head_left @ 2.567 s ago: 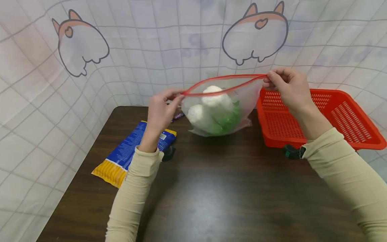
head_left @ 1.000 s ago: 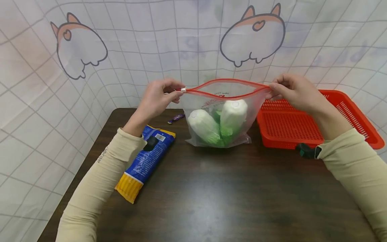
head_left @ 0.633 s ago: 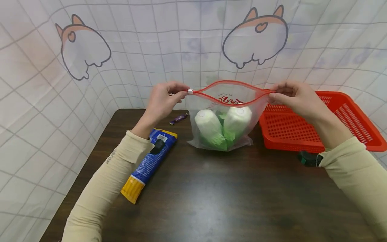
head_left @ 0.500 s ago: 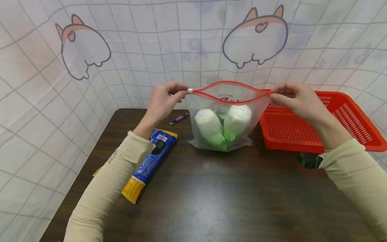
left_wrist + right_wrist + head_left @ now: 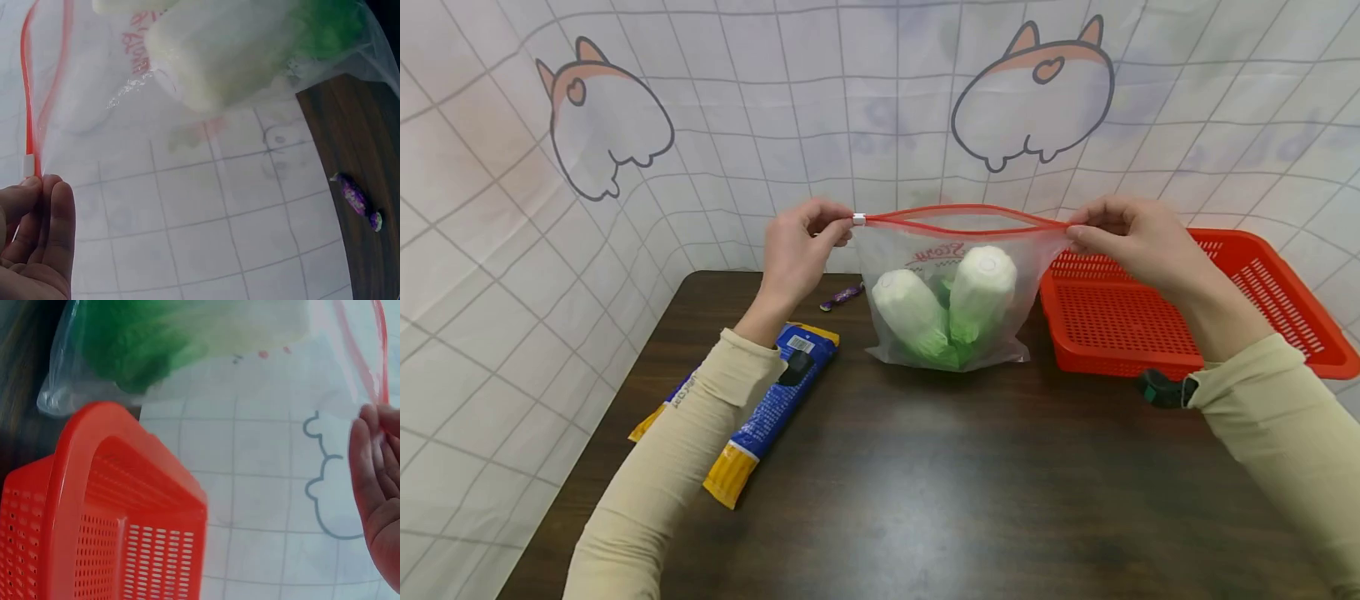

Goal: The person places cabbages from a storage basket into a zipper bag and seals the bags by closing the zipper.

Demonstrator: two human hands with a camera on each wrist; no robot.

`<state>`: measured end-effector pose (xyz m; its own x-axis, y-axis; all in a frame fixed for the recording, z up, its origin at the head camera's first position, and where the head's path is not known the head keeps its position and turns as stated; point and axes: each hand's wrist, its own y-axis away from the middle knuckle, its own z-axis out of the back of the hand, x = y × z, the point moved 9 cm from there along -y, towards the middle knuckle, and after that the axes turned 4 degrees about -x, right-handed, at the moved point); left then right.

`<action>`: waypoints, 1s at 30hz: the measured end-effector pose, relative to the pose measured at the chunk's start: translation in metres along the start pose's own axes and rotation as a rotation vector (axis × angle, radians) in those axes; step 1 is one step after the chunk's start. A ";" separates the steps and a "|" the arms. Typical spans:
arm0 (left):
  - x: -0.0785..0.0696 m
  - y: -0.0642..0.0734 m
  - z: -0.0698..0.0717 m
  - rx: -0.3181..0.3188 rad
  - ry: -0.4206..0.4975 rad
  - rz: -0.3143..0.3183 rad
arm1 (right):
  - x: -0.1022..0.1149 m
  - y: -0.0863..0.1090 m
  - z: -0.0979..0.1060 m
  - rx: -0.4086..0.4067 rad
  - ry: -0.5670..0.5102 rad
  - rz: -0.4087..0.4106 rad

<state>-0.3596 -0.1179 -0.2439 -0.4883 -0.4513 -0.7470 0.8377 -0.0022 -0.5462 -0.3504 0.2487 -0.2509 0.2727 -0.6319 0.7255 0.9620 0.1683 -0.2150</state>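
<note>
A clear zip bag [image 5: 951, 333] with a red zip holds two Chinese cabbages [image 5: 985, 279], white bases up and green leaves down. My left hand [image 5: 801, 250] pinches the zip's left corner, right beside the white slider [image 5: 859, 219]. In the left wrist view the slider sits just above the thumb tip. At the opposite corner my right hand [image 5: 1138, 242] pinches the zip's end between thumb and fingers. Between the hands the bag's mouth gapes narrowly. The bag hangs upright, its lower edge close over the dark wooden table [image 5: 917, 467].
A red plastic basket [image 5: 1120, 362] stands to the right, partly behind the right forearm. A blue and yellow packet [image 5: 778, 408] lies at the left, partly covered by the left sleeve. Behind it is a small purple wrapped candy [image 5: 842, 297]. A grid-patterned cloth [image 5: 737, 108] hangs at the back.
The bag has gone from tilted, left corner low, to nearly level, and its mouth has narrowed. The left hand has moved up; the slider now shows. Lately the left hand has shifted slightly left.
</note>
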 end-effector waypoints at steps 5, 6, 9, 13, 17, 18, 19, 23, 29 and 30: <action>-0.001 0.001 -0.004 0.037 -0.087 -0.006 | 0.001 -0.007 -0.004 0.040 0.049 -0.019; -0.002 0.000 -0.005 0.045 -0.097 -0.008 | 0.002 -0.009 -0.003 0.033 0.054 -0.025; -0.004 -0.001 -0.008 0.075 -0.101 -0.008 | 0.006 -0.015 -0.001 0.002 0.069 -0.036; -0.002 -0.002 -0.014 0.116 -0.020 0.030 | 0.017 -0.023 -0.002 -0.024 0.091 -0.016; -0.001 -0.003 -0.019 0.154 0.051 0.052 | 0.030 -0.028 -0.007 -0.032 0.078 0.026; -0.001 -0.004 -0.021 0.162 0.062 0.054 | 0.033 -0.030 -0.009 -0.033 0.072 0.037; -0.001 -0.004 -0.022 0.169 0.070 0.054 | 0.037 -0.031 -0.011 -0.034 0.067 0.049; -0.002 -0.006 -0.027 0.187 0.104 0.049 | 0.053 -0.035 -0.022 -0.015 0.059 0.092; -0.006 -0.004 -0.033 0.192 0.141 0.033 | 0.084 -0.040 -0.046 0.061 0.048 0.193; -0.006 -0.004 -0.033 0.190 0.149 0.035 | 0.089 -0.042 -0.051 0.072 0.044 0.216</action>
<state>-0.3684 -0.0856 -0.2502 -0.4774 -0.3174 -0.8194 0.8787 -0.1629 -0.4488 -0.3668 0.1470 -0.2110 0.4734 -0.6075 0.6378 0.8801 0.3558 -0.3143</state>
